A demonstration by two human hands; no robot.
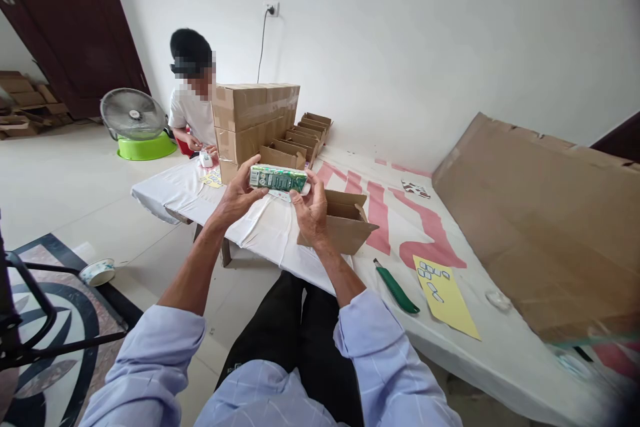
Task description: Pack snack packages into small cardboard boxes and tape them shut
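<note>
My left hand (pixel 235 197) and my right hand (pixel 311 210) hold a green and white packet (pixel 278 178) between them, one at each end, above the near edge of the table (pixel 500 353). Both hands are closed on it. Just right of my right hand an open brown cardboard box (pixel 345 223) sits on the white cloth.
A stack of taped cartons (pixel 255 123) and a row of open boxes (pixel 300 140) stand behind. Another person (pixel 193 103) sits at the far end. A green-handled knife (pixel 397 288) and yellow sticker sheet (pixel 445 293) lie on the table. Large flat cardboard (pixel 545 220) at right. A fan (pixel 133 113) stands on the floor.
</note>
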